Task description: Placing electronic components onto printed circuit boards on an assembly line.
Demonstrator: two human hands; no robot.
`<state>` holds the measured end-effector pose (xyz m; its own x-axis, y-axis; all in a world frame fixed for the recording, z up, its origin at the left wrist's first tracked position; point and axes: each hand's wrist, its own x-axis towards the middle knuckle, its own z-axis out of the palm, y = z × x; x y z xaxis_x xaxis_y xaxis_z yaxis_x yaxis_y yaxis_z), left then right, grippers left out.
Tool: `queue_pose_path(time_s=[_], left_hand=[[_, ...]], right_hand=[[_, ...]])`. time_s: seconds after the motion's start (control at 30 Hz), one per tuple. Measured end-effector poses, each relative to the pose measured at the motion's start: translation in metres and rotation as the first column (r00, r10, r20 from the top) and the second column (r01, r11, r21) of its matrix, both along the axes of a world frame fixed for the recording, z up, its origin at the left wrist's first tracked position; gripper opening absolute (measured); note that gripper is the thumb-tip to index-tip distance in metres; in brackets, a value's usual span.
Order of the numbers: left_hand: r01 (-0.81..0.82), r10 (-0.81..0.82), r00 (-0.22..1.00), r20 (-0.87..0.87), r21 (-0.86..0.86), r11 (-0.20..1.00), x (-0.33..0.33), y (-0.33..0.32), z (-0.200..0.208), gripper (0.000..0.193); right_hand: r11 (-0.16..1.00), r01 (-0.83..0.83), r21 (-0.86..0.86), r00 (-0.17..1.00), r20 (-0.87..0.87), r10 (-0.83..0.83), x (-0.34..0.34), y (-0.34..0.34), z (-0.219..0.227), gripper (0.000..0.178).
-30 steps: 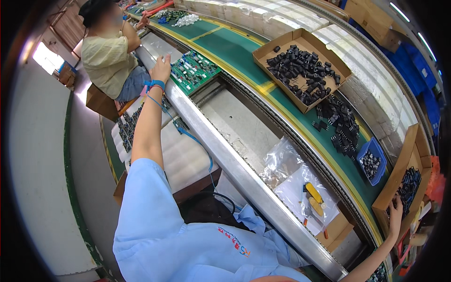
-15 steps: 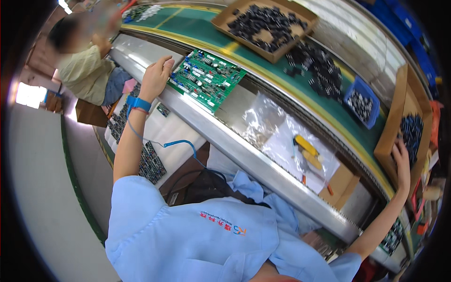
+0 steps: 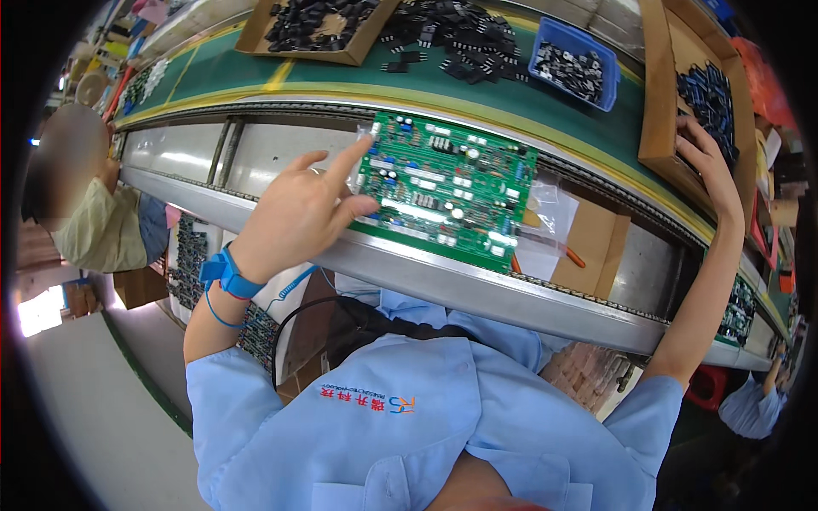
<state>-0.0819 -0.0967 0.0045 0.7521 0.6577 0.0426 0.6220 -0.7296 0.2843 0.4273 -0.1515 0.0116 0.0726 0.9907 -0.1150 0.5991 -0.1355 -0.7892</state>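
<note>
A green circuit board (image 3: 447, 192), crowded with small parts, lies across the metal rails in front of me. At its left edge is my left hand (image 3: 298, 209), its index finger and thumb spread apart and touching the board. A blue wrist strap with a coiled cord is on that wrist. Far to the right, my right hand (image 3: 709, 162) reaches over the side of a cardboard box (image 3: 660, 94). Its bent fingers look apart, beside dark, long-shaped components (image 3: 707, 98) lying in the box. No held part is visible there, though some fingertips are partly hidden.
Beyond the rails runs a green belt (image 3: 204, 81) with loose black components (image 3: 460, 43), another cardboard box (image 3: 362, 47) and a blue bin (image 3: 609, 89) of small parts. Orange-handled tools (image 3: 575, 257) lie below the rails. Another person (image 3: 106, 221) sits at left.
The board has slid right along the rails and now covers much of the plastic bag; my left hand has moved with it. My right hand stays at the box. My view has turned.
</note>
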Motion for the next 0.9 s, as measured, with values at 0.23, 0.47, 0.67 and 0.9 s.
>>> queue_pose_path(time_s=[0.23,0.47,0.67,0.9], left_hand=[[0.172,-0.166,0.984,-0.062,0.109,0.979,0.036,-0.001,0.006,0.064],[-0.112,0.075,0.98,0.186,0.198,0.974,0.042,0.074,0.021,0.038],[-0.187,0.037,0.95,0.309,0.472,0.862,0.054,0.138,0.009,0.017],[-0.291,0.269,0.956,0.121,0.244,0.925,0.027,0.236,-0.03,0.04]], right_hand=[[0.998,0.056,0.023,0.998,0.003,-0.056,0.007,0.003,-0.005,0.024],[0.9,0.433,0.049,0.901,-0.001,-0.434,0.016,-0.003,0.0,0.026],[0.916,0.381,0.128,0.92,0.047,-0.389,0.018,0.002,-0.011,0.022],[0.939,0.21,0.273,0.964,0.103,-0.246,0.02,0.002,-0.016,0.024]])
